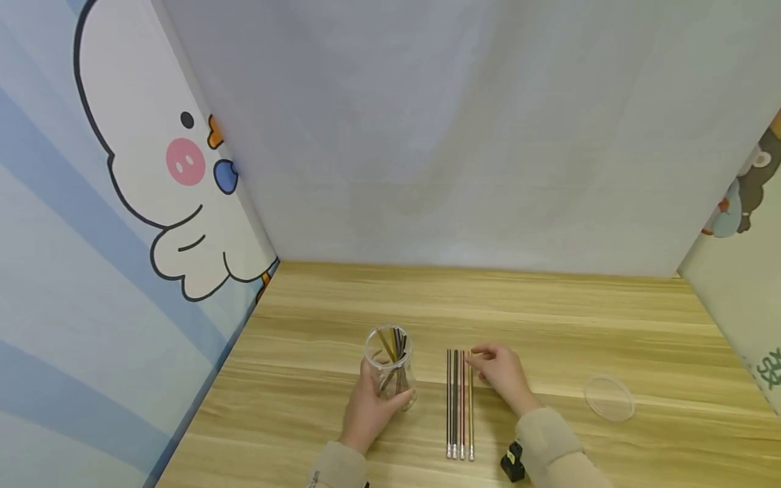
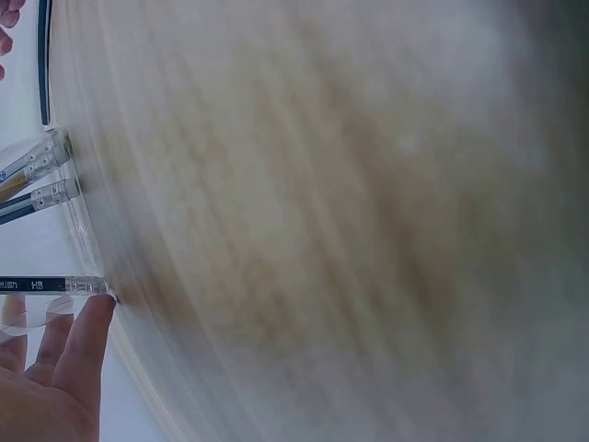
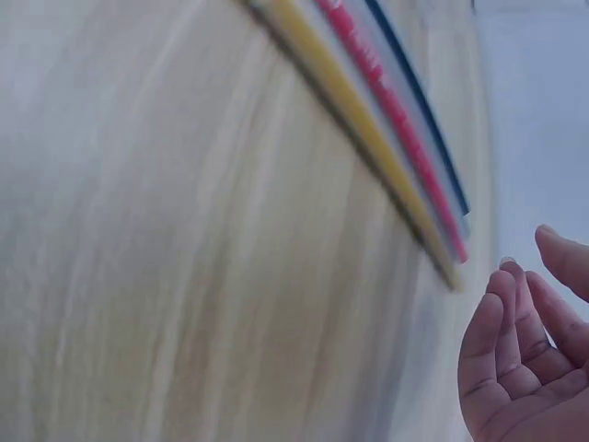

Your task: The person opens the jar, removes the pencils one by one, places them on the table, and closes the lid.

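Observation:
My left hand (image 1: 369, 410) grips a clear jar (image 1: 390, 386) around its side. Inside the jar lean several pencils (image 1: 398, 344), dark and yellow ones; in the left wrist view, clear-capped or metal-ended pencil ends show near the fingers (image 2: 85, 354). To the jar's right, a row of pencils lies side by side on the table, with a yellow pencil (image 1: 472, 407) at the right end beside a red pencil (image 1: 462, 407) and dark pencils (image 1: 449, 407). My right hand (image 1: 502, 371) is at the far tips of this row, fingers loosely bent, thumb apart, with nothing between them.
A round clear lid (image 1: 609, 398) lies on the wooden table (image 1: 671, 339) to the right. A small black object (image 1: 512, 462) sits by my right sleeve. A pale wall (image 1: 457, 135) rises behind the table; a cartoon-printed panel (image 1: 152, 102) stands at the left.

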Motion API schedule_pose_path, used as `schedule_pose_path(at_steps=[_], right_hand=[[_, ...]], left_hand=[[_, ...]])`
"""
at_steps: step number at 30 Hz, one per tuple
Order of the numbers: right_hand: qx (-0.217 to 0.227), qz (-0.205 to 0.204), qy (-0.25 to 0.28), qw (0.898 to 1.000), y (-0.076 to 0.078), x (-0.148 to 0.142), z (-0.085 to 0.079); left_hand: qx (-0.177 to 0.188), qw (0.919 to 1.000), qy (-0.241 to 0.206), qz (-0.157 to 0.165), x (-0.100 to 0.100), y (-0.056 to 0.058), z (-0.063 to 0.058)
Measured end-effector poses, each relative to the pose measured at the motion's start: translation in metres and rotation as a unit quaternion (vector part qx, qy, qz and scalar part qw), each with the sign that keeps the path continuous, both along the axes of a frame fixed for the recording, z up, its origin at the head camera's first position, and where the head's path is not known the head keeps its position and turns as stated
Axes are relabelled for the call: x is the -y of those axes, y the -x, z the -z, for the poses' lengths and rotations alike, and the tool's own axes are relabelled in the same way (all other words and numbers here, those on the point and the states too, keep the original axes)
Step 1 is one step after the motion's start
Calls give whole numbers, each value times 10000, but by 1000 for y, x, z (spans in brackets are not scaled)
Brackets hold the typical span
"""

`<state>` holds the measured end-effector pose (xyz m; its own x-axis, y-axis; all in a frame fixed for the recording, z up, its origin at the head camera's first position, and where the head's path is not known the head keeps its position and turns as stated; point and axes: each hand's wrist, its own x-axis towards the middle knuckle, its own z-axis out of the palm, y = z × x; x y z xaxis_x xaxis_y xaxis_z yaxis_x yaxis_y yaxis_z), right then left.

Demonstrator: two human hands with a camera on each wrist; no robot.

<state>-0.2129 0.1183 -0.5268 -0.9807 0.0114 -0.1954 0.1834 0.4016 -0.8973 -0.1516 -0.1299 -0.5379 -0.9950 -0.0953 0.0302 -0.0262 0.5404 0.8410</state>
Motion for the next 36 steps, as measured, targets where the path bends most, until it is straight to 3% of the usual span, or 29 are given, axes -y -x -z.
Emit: schedule_pose_path(at_steps=[13,29,36], right_hand=[[-277,-93,385,9988,-16,19,-28],[-1011,-471,564,9922,-37,41,-66],[-1283,-856,802,9848,-43,50,-85]], left_hand=[[-44,9999,-103,41,2,-3,2],[-147,9998,-17,90,2,-3,0],[-84,9987,-329,376,6,1,-1]])
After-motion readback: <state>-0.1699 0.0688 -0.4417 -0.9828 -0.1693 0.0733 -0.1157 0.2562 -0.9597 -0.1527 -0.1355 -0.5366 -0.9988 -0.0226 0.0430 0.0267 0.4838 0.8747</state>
